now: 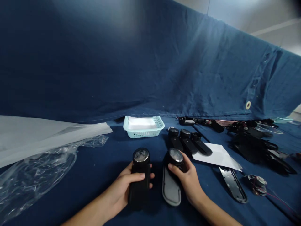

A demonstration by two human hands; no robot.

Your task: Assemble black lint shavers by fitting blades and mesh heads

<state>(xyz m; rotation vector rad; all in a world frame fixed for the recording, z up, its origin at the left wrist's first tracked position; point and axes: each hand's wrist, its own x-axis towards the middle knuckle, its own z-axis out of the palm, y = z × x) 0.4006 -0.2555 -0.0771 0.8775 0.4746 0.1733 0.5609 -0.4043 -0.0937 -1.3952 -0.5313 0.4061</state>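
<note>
My left hand (125,185) is wrapped round the body of a black fabric shaver (138,191), held upright with its round silver head (141,155) on top. The thumb lies across its front. To the right of it, my right hand (188,175) grips a second black fabric shaver (172,166) near its head, thumb in front and fingers behind. A long grey inner face with a dark rim shows on the lower part of this one. The two shavers are apart. Several similar black shavers (187,141) lie side by side beyond my right hand.
A light blue basket (143,133) holding white sheets stands at the back. Clear plastic film (47,172) lies left. On the right are white paper (218,155), a black shell half (232,185), a wired motor part (257,185) and dark parts (254,150). Blue cloth (141,62) hangs behind.
</note>
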